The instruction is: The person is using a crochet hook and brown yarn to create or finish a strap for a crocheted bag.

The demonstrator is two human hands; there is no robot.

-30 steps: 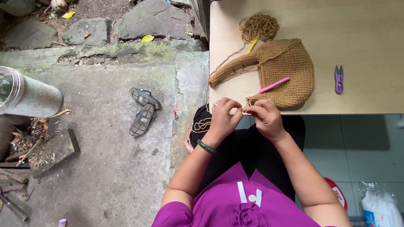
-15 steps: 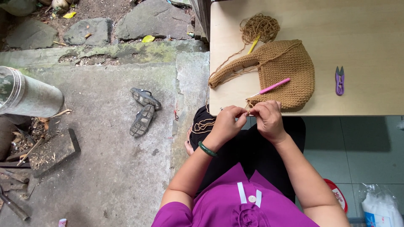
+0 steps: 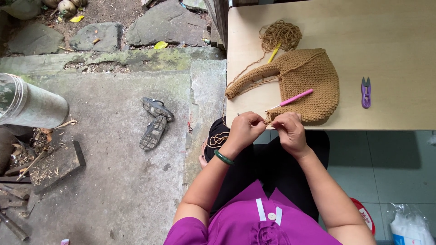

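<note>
A brown crocheted bag (image 3: 304, 79) lies on the light wooden table (image 3: 390, 41), its strap reaching left. On the bag rests a pink-handled crochet hook (image 3: 294, 98). A loose tangle of brown yarn (image 3: 280, 34) with a yellow hook (image 3: 273, 52) sits behind it. My left hand (image 3: 244, 130) and my right hand (image 3: 290, 131) meet at the table's near edge, both pinching the bag's lower corner and yarn end (image 3: 268, 120). A green bangle (image 3: 223, 158) circles my left wrist.
Purple thread snips (image 3: 366, 91) lie on the table to the right. On the concrete at left are a pair of dark sandals (image 3: 154, 121), a metal can (image 3: 27, 104) and scrap wood (image 3: 56, 165). Stones line the far edge. A plastic bag (image 3: 411, 227) sits at lower right.
Both hands have shifted slightly while working the yarn at the bag's corner. The left fingers have closed tighter toward the right hand. Nothing else moved.
</note>
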